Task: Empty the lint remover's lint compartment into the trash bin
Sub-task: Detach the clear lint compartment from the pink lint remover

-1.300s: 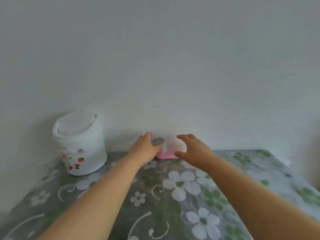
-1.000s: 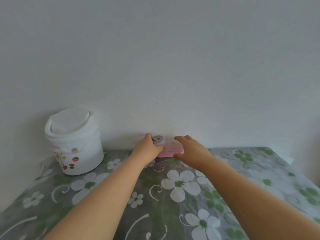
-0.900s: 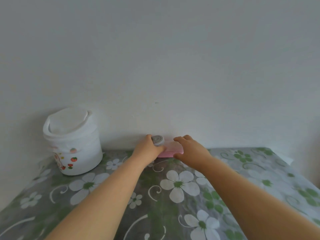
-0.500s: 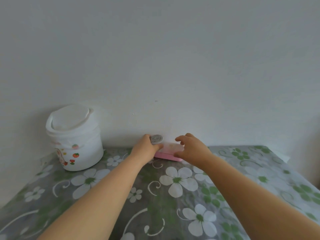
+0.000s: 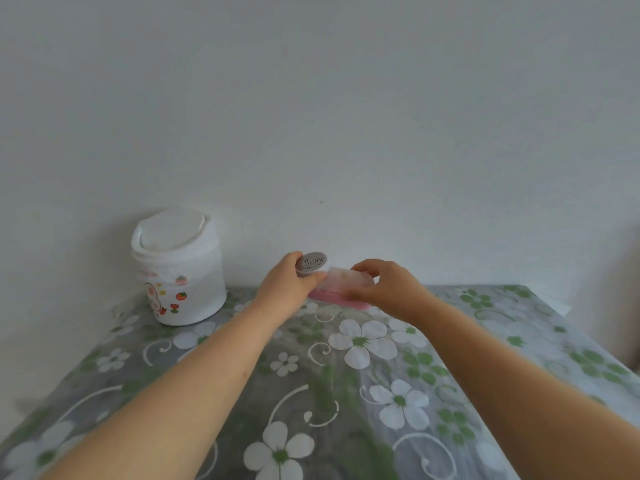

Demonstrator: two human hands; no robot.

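Lint remover (image 5: 332, 284) — I had just raised it off the worktop (image 5: 346, 393); left hand (image 5: 285, 289) clamped on its head, right hand (image 5: 388, 289) gripping the translucent compartment, undetached. Trash bin (image 5: 178, 268) well left, lid shut.

Soft, even daylight fills the scene, with no glare. The trash bin (image 5: 178, 268) casts a faint, diffuse shadow on the wall (image 5: 311, 116) to its left. The tabletop (image 5: 346, 393) smears with motion blur nearest the camera, and its edges bow from wide-angle distortion.
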